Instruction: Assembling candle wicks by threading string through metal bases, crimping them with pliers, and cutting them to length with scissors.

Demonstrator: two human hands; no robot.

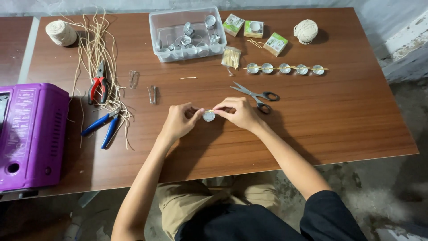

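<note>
While your 2 hands meet over the middle of the brown surface [312, 120], they share 1 small round metal cup [208, 116]. Your left hand [178, 121] pinches the cup's left edge with thumb and fingers closed on it. Your right hand [240, 112] grips from the right, fingertips closed on a thin pale stick [209, 110] lying across the cup's top. Whether the cup touches the surface or sits just above it, you cannot tell.

Scissors [258, 95] lie open just beyond your right hand. Farther back, 5 metal cups sit in a row [285, 68] with a long stick across them. A clear plastic box [187, 33] at the back holds more cups, a bundle of sticks [231, 57] just to its right. 3 small green and tan boxes [254, 31] sit near a ball of string [306, 31]. On your left: red pliers [98, 85], blue pliers [103, 126], loose pale cord [93, 49], a second string ball [61, 32], and a purple machine [31, 134] at the edge.
</note>
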